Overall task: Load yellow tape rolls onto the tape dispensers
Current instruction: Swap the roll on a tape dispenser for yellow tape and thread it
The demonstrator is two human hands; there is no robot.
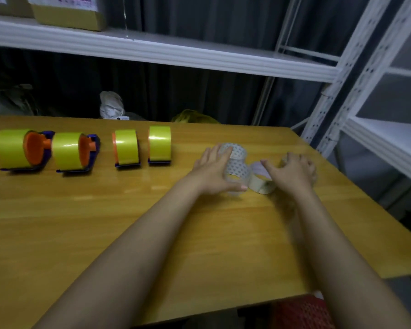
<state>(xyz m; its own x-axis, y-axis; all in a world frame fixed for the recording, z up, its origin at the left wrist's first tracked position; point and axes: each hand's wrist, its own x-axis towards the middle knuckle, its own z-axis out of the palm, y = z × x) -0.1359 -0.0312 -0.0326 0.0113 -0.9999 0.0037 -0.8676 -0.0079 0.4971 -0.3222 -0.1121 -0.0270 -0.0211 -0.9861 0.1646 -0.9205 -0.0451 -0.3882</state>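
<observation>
Four loaded dispensers; both hands on empty cores.

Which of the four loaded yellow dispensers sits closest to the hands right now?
The rightmost dispenser, last in the row. It stands nearest the left hand, while the other three sit further left along the table.
</observation>
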